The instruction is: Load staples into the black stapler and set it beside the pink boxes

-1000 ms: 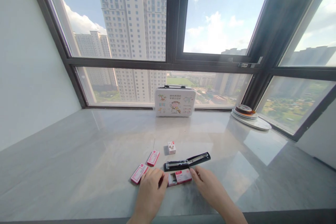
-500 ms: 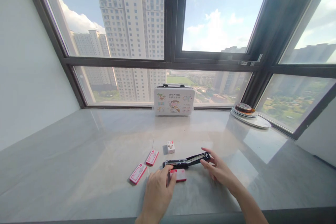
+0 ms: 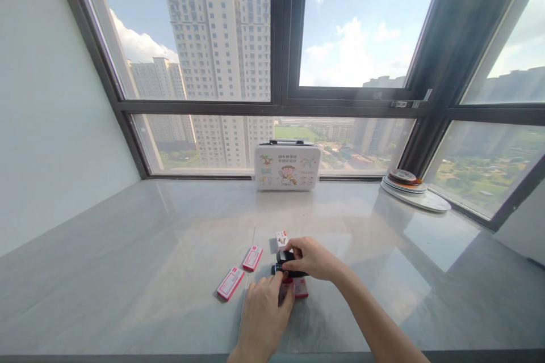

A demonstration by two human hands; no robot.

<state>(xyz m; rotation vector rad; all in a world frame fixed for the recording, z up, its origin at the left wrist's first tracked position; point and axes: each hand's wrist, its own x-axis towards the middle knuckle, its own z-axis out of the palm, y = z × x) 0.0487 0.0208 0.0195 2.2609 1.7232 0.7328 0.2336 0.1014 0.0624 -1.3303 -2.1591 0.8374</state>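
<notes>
Black stapler (image 3: 293, 274) is nr front edge of worktop (image 3: 170, 295), pinched in R hand (image 3: 315, 260). L hand (image 3: 267, 302), at stapler's left end, covers part of red-white box (image 3: 301, 288); L grip: can't tell. White case (image 3: 288, 168) stands nr back edge.

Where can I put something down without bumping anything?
The grey marbled counter is bare left of the two flat red-and-white boxes, and between the right hand and the stack of round discs. It's crowded around that hand, the left hand, the black stapler, a third flat box and the small white carton.
</notes>
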